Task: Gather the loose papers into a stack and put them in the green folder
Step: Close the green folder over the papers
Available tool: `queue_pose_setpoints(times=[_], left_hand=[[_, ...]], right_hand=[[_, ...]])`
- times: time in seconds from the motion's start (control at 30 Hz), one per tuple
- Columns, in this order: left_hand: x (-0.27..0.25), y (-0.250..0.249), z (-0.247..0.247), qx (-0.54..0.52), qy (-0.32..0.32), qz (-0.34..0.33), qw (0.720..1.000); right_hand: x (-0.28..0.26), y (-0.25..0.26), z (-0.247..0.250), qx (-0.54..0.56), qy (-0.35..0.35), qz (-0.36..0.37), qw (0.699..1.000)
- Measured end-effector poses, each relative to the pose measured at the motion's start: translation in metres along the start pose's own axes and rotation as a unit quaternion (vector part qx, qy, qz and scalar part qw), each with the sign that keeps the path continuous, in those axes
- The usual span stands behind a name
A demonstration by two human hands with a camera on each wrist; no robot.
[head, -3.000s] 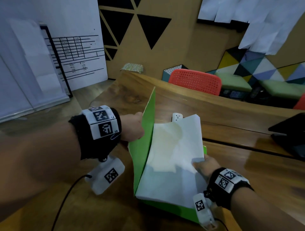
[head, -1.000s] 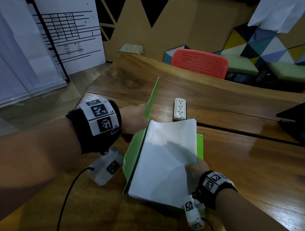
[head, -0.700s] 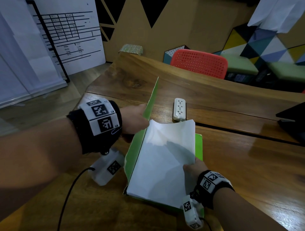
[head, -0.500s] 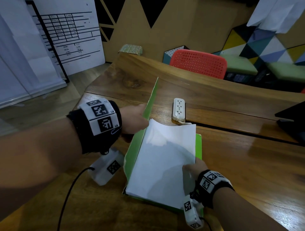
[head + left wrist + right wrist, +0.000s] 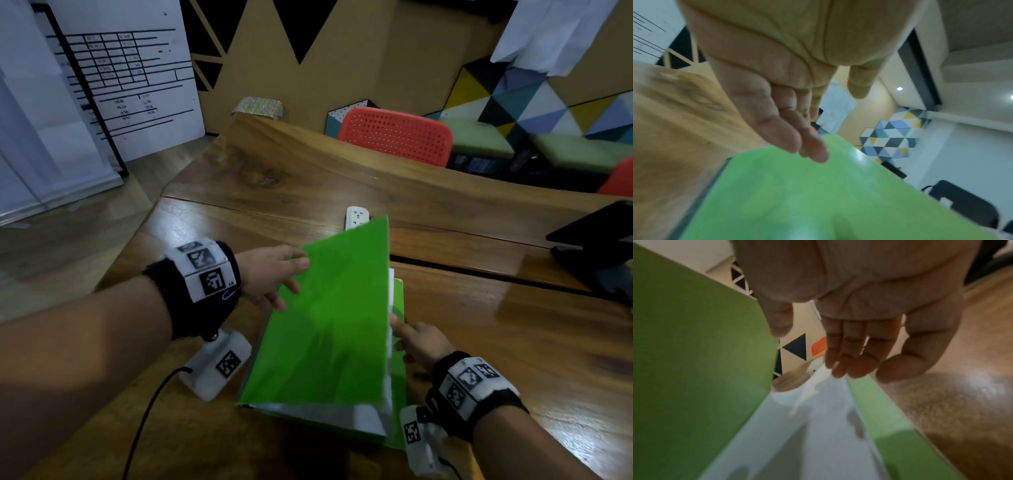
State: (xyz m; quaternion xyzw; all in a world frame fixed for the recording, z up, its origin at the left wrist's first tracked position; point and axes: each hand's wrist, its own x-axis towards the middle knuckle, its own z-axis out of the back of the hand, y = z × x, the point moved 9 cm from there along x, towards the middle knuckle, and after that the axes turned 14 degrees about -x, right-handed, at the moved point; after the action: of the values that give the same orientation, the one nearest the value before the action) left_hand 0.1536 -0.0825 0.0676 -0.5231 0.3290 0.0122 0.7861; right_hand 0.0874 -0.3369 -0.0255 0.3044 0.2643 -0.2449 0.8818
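The green folder lies on the wooden table with its front cover tilted low over the white paper stack. Only the papers' near and right edges show. My left hand is at the cover's upper left edge, fingers straight and touching the cover; the left wrist view shows its open palm above the green cover. My right hand is at the folder's right edge. In the right wrist view its straight fingertips touch the edge of the papers under the raised cover.
A white power strip lies just beyond the folder. A red chair stands behind the table's far edge. A dark flat device sits at the right. A black cable runs along the near left.
The cover has swung from nearly upright down to the right over the papers. My left hand has gone from holding the cover to straight fingers against it. The right hand has slid to the right edge.
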Motion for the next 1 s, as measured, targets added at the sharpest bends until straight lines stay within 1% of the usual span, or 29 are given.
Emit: queue_pose_setpoints(times=[0.07,0.1,0.17,0.23,0.33,0.43,0.53,0.63,0.73,0.9,1.0], left_hand=[[0.008,0.023,0.007,0.031,-0.041,0.013,0.999],[0.011,0.036,0.010,0.065,-0.062,0.020,0.996],[0.019,0.064,0.019,0.162,-0.090,0.044,0.982],[0.023,0.090,0.021,0.218,-0.106,0.072,0.968],[0.022,0.114,0.008,0.237,-0.108,0.097,0.961],[0.023,0.125,-0.005,0.219,-0.129,0.097,0.962],[0.024,0.129,-0.005,0.184,-0.156,0.108,0.964],[0.024,0.136,-0.007,0.181,-0.149,0.141,0.962],[0.026,0.139,-0.014,0.203,-0.121,0.155,0.959],[0.026,0.142,-0.027,0.171,-0.101,0.155,0.968],[0.027,0.140,-0.036,0.158,-0.092,0.143,0.973]], right_hand=[[-0.012,-0.007,-0.010,0.115,0.051,-0.025,0.992],[-0.015,-0.012,-0.014,0.151,0.065,-0.034,0.986],[-0.018,-0.022,-0.021,0.181,0.071,-0.037,0.980],[-0.022,-0.026,-0.025,0.195,0.061,-0.024,0.979],[-0.023,-0.026,-0.024,0.162,0.041,0.029,0.986],[-0.029,-0.027,-0.020,0.076,0.013,0.060,0.995],[-0.025,-0.047,-0.016,-0.001,-0.030,0.028,0.999],[-0.021,-0.066,-0.020,-0.072,-0.027,-0.025,0.997],[-0.018,-0.072,-0.027,-0.062,-0.016,-0.050,0.997],[-0.016,-0.074,-0.037,-0.040,-0.021,-0.069,0.997],[-0.012,-0.071,-0.038,0.003,-0.030,-0.077,0.997]])
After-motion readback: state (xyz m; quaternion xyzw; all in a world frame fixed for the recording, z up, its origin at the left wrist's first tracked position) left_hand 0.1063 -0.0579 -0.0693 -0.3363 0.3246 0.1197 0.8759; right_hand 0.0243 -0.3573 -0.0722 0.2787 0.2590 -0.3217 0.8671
